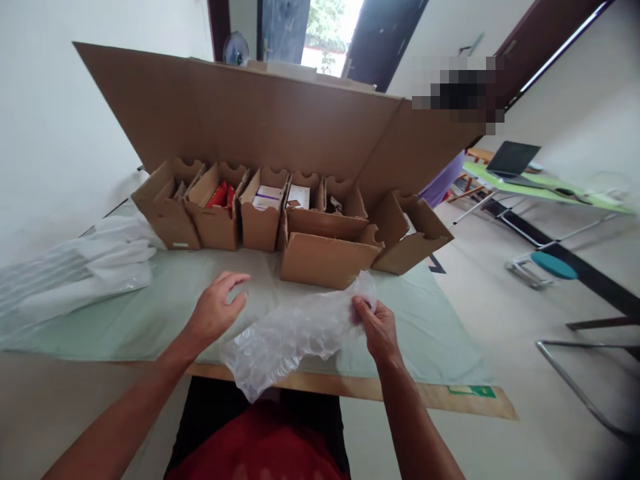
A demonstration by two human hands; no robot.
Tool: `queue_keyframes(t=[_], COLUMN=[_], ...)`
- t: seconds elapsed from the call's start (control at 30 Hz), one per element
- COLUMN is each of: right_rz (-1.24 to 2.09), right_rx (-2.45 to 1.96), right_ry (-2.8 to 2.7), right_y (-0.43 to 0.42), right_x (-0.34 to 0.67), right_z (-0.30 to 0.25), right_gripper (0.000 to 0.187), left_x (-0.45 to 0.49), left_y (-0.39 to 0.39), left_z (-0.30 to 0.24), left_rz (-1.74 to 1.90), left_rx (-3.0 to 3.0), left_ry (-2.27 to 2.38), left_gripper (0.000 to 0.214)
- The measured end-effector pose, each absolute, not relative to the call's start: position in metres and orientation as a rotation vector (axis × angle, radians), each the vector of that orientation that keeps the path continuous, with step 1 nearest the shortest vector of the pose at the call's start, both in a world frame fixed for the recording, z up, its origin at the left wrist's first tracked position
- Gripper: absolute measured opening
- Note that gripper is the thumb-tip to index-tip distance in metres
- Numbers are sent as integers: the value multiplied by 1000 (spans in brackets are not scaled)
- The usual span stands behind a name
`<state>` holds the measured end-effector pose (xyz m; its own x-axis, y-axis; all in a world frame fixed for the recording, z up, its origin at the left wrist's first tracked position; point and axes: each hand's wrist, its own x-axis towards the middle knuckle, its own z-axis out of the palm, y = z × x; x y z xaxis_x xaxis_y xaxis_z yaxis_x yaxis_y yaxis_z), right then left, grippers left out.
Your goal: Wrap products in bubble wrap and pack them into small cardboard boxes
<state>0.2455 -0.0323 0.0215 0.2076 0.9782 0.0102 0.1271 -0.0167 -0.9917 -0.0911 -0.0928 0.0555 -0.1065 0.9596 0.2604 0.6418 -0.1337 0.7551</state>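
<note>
A crumpled sheet of clear bubble wrap (295, 333) stretches across the front of the table, its near end hanging over the edge. My right hand (377, 327) pinches its far right end between thumb and fingers. To the left of the sheet, my left hand (217, 307) hovers with thumb and fingers apart, holding nothing. Just beyond the wrap stands a cardboard box (327, 259) with an open top, in front of a row of similar boxes. At the left end of the table lies a larger heap of bubble wrap (100, 260).
Several cardboard bins (215, 223) hold red packets, white boxes and other goods. Behind them rises a tall cardboard panel (250, 113). One bin (413, 233) sits angled at the right. A green table with a laptop (513, 160) and a blue stool (553, 265) stand further right.
</note>
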Motion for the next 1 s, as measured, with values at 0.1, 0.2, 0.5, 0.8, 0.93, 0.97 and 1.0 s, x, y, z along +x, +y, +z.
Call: queue_keyframes(t=[0.1, 0.2, 0.5, 0.8, 0.93, 0.97, 1.0], right_rz=[992, 975, 968, 936, 934, 924, 911], right_rx=[-1460, -1504, -1591, -1612, -1558, -1551, -1549], right_ry=[-1154, -1178, -960, -863, -868, -888, -915], right_y=[-27, -22, -25, -36, -42, -41, -39], right_x=[261, 274, 298, 307, 299, 296, 293], right_z=[5, -5, -15, -14, -8, -7, -8], right_gripper=[52, 51, 54, 45, 37, 35, 34], left_x=[-61, -29, -16, -14, -17, -19, -22], left_y=[-54, -3, 1, -23, -62, -70, -76], left_z=[87, 106, 71, 64, 52, 46, 38], left_rz=[1302, 1285, 1346, 1578, 1333, 1153, 941], left_rx=[2268, 2568, 2797, 2580, 2384, 2324, 2240], left_ry=[1709, 1573, 1266, 1381, 1550, 1593, 1627], left_gripper=[42, 59, 29, 49, 61, 65, 70])
